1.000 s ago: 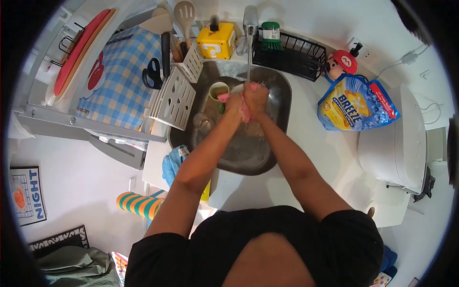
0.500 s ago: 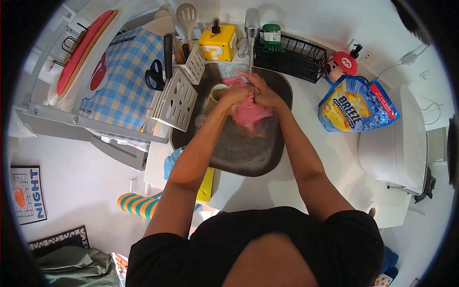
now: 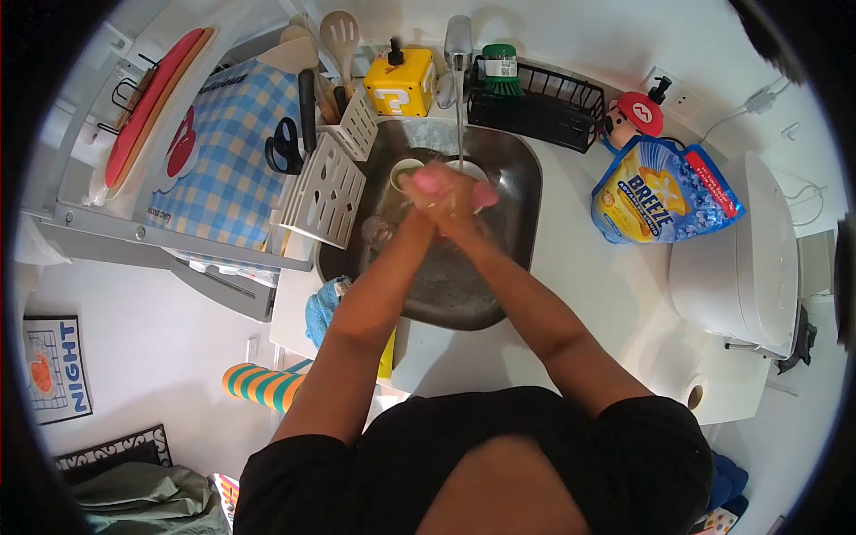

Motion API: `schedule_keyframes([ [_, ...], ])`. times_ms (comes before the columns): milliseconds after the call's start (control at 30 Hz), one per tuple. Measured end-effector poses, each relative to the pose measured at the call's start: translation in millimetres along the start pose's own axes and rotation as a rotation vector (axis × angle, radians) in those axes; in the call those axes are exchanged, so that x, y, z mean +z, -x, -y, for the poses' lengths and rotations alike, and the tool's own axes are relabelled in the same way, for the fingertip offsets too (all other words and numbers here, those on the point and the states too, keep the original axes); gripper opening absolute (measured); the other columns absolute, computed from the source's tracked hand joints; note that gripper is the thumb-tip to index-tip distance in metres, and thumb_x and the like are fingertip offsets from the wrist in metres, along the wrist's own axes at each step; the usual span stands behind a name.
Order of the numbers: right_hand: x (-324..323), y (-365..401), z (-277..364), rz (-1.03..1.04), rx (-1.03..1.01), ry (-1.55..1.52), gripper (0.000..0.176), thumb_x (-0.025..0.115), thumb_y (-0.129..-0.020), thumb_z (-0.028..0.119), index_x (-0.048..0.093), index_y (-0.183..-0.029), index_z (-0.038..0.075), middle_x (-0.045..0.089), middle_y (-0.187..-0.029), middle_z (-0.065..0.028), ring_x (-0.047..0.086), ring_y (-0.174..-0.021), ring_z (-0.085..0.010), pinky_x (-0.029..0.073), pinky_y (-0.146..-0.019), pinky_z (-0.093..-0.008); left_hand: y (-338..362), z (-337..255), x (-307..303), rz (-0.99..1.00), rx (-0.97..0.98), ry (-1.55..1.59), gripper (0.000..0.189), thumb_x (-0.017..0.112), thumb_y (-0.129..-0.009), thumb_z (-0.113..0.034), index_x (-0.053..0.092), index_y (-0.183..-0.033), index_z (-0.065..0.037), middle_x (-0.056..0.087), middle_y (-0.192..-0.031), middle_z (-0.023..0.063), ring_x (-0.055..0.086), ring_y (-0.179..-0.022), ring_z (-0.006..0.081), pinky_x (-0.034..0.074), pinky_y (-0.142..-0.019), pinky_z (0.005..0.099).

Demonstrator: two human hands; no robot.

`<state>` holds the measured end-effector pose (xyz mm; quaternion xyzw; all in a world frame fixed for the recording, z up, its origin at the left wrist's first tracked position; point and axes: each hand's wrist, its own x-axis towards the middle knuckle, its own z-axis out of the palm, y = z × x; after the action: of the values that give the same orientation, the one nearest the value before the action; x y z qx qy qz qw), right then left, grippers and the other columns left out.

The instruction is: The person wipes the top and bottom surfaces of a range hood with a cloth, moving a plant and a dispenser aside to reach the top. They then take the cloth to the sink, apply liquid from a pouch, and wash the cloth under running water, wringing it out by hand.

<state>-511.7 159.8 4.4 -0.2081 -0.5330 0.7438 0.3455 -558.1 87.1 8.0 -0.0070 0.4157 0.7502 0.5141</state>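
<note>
A pink cloth (image 3: 484, 195) is bunched up small between my two hands, with bits of it showing at both sides. My left hand (image 3: 423, 201) is closed on it, and my right hand (image 3: 460, 210) presses against the left, also closed on the cloth. Motion blurs the fingers. Both hands are over the dark sink (image 3: 526, 214), in front of the stream from the running faucet (image 3: 458, 40). Close behind the left hand stands a pale cup (image 3: 400, 168) in the sink. A clear glass (image 3: 376, 231) lies near the sink's left wall.
Left of the sink are a white slotted utensil holder (image 3: 328, 196) and black scissors (image 3: 284, 147). A yellow soap dispenser (image 3: 401, 85) and a black wire rack (image 3: 535, 107) stand behind. To the right are a detergent pouch (image 3: 660, 196) and a white appliance (image 3: 736, 259).
The cloth hung loose and spread out before; now it is squeezed into a compact bundle. My hands have come together and shifted slightly left, out from under the faucet.
</note>
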Motion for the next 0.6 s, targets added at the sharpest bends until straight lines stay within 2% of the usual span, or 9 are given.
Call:
schedule_keyframes([
  [100, 1, -6, -30, -0.084, -0.671, 0.689, 0.027, 0.068, -0.062, 0.028, 0.063, -0.075, 0.004, 0.06, -0.068, -0.0164, 0.058, -0.061, -0.0304, 0.045, -0.058, -0.0399, 26, 2, 27, 0.041, 0.286, -0.702, 0.032, 0.054, -0.079, -0.038, 0.055, -0.092, -0.009, 0.056, -0.086, 0.008, 0.052, -0.071, 0.0191, 0.045, -0.065, 0.0322],
  [133, -6, -8, -23, -0.086, -0.674, 0.689, 0.027, 0.068, -0.062, 0.028, 0.063, -0.075, 0.004, 0.06, -0.068, -0.0164, 0.058, -0.061, -0.0304, 0.045, -0.058, -0.0399, 44, -6, 51, -0.062, 0.284, -0.911, 0.033, 0.052, -0.079, -0.039, 0.054, -0.094, -0.009, 0.055, -0.086, 0.0086, 0.051, -0.07, 0.0193, 0.044, -0.065, 0.0326],
  [167, -14, -12, -8, -0.132, -0.399, 0.784, 0.027, 0.067, -0.063, 0.028, 0.062, -0.073, 0.004, 0.06, -0.068, -0.0164, 0.058, -0.06, -0.0316, 0.045, -0.057, -0.0409, 37, 1, 46, -0.233, 0.002, -0.557, 0.027, 0.055, -0.076, -0.027, 0.059, -0.092, -0.006, 0.06, -0.077, 0.0068, 0.058, -0.066, 0.0172, 0.047, -0.06, 0.032],
  [200, -16, -14, 5, -0.175, -0.119, 0.865, 0.026, 0.066, -0.063, 0.028, 0.062, -0.071, 0.003, 0.061, -0.068, -0.0164, 0.057, -0.059, -0.0328, 0.045, -0.057, -0.042, 27, 6, 42, -0.318, -0.064, -0.303, 0.027, 0.054, -0.077, -0.027, 0.058, -0.093, -0.006, 0.059, -0.079, 0.0075, 0.058, -0.068, 0.0177, 0.047, -0.062, 0.0323],
  [333, 13, 27, 39, -0.191, -0.239, 0.702, 0.027, 0.062, -0.068, 0.028, 0.061, -0.061, 0.001, 0.057, -0.054, -0.0144, 0.058, -0.05, -0.0235, 0.044, -0.051, -0.0366, 6, 6, 16, -0.173, -0.057, 0.0, 0.026, 0.048, -0.082, -0.025, 0.056, -0.098, -0.005, 0.059, -0.088, 0.0101, 0.057, -0.075, 0.0198, 0.048, -0.067, 0.0331],
  [433, 3, 20, 45, -0.088, -0.331, 0.481, 0.025, 0.063, -0.065, 0.025, 0.063, -0.072, 0.001, 0.059, -0.068, -0.019, 0.058, -0.06, -0.0333, 0.045, -0.058, -0.0407, 9, 1, 14, -0.038, -0.083, 0.02, 0.026, 0.045, -0.086, -0.024, 0.054, -0.101, -0.004, 0.059, -0.094, 0.012, 0.057, -0.081, 0.0214, 0.049, -0.071, 0.0338],
  [500, -25, -17, 37, -0.055, 0.08, 0.873, 0.019, 0.063, -0.069, 0.02, 0.063, -0.074, 0.002, 0.062, -0.069, -0.014, 0.06, -0.063, -0.0245, 0.046, -0.059, -0.0338, 16, -2, 15, -0.047, -0.081, 0.071, 0.027, 0.043, -0.088, -0.025, 0.053, -0.103, -0.005, 0.058, -0.097, 0.0119, 0.058, -0.084, 0.0229, 0.049, -0.072, 0.0353],
  [533, -21, -18, 44, -0.054, 0.078, 0.871, 0.019, 0.063, -0.069, 0.02, 0.063, -0.074, 0.002, 0.062, -0.069, -0.014, 0.06, -0.063, -0.0245, 0.046, -0.059, -0.0338, 19, -3, 17, -0.069, -0.071, 0.108, 0.028, 0.043, -0.088, -0.026, 0.053, -0.103, -0.006, 0.058, -0.098, 0.0112, 0.058, -0.086, 0.0239, 0.05, -0.072, 0.0367],
  [600, -16, -27, 61, 0.173, 0.211, 0.378, 0.019, 0.059, -0.079, 0.023, 0.064, -0.079, 0.005, 0.062, -0.072, -0.0047, 0.058, -0.063, -0.0136, 0.044, -0.056, -0.028, 24, -7, 22, -0.105, -0.038, 0.19, 0.029, 0.042, -0.088, -0.029, 0.053, -0.105, -0.009, 0.058, -0.1, 0.0097, 0.058, -0.089, 0.0259, 0.05, -0.071, 0.0394],
])
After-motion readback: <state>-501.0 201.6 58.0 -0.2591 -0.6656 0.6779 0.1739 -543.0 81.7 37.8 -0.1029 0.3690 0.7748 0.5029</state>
